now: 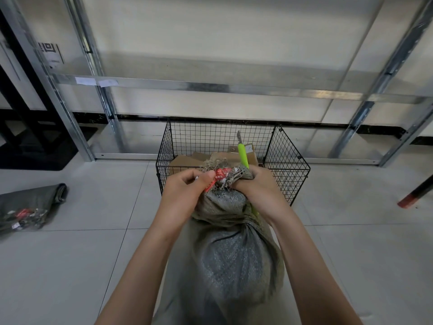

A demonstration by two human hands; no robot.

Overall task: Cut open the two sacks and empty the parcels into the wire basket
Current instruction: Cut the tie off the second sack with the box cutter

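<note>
A metal shelving rack [210,86] runs along the wall behind the wire basket [288,160], which stands on the tiled floor. Just in front of the basket, touching its near side, a full sack [234,261] of grey woven cloth stands upright with its gathered neck at rim height. A second sack [30,205] lies flat and slack well to the left of the basket. Brown cardboard parcels [185,161] sit inside the basket, near its left wall and back. The right hand [260,186], in front of the basket's near rim, has its fingers curled tight round the sack's bunched neck and the handle of a green knife [243,153], whose blade points up over the basket. The left hand [185,191], beside it at the neck, pinches a red tag [221,174] between thumb and bent fingers.
</note>
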